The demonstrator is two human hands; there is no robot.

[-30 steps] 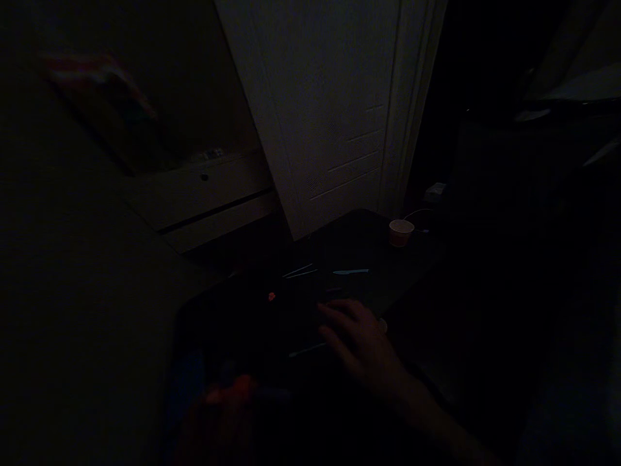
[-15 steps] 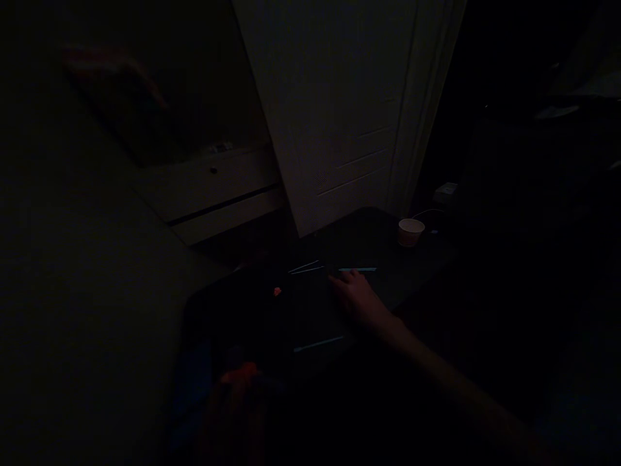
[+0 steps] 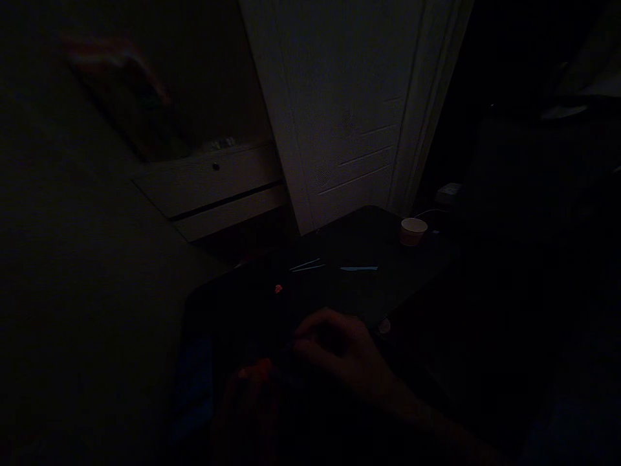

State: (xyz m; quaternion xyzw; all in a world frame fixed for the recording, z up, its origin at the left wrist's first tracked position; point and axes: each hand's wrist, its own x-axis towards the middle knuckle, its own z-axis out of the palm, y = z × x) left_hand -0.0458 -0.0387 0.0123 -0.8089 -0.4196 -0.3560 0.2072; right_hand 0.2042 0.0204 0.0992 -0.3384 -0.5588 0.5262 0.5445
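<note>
Dimly lit, item by item. Item one: my right hand (image 3: 347, 349), held low over the near part of the dark counter (image 3: 334, 291), thumb and forefinger curved towards each other with their tips close together; whether they pinch anything, I cannot tell. Item two: my left hand (image 3: 247, 404), lower and mostly lost in shadow, just beside the right fingertips; whether its fingers are open or closed, I cannot tell. Item three: one orange-red thing (image 3: 261, 369), at the top of my left hand, between it and the right; outline blurred, grip unclear.

Lying on the counter, beyond my hands: one small orange-pink lump (image 3: 278, 288); two thin pale sticks (image 3: 307, 265), set at a narrow angle, their left ends nearer together; one pale blue knife-shaped tool (image 3: 359, 268), flat, to the right of the sticks. Standing upright near the far right edge: one round bowl (image 3: 413, 233), pale at the rim, reddish on the side, with a thin cord (image 3: 431, 211) behind it.

Near the counter's right-hand edge, beside my right hand: one small pale round thing (image 3: 384, 325). Lower left: one blue patch (image 3: 194, 388), nature uncertain. Background: one drawer unit (image 3: 218, 188); one pale panelled door (image 3: 339, 116).
</note>
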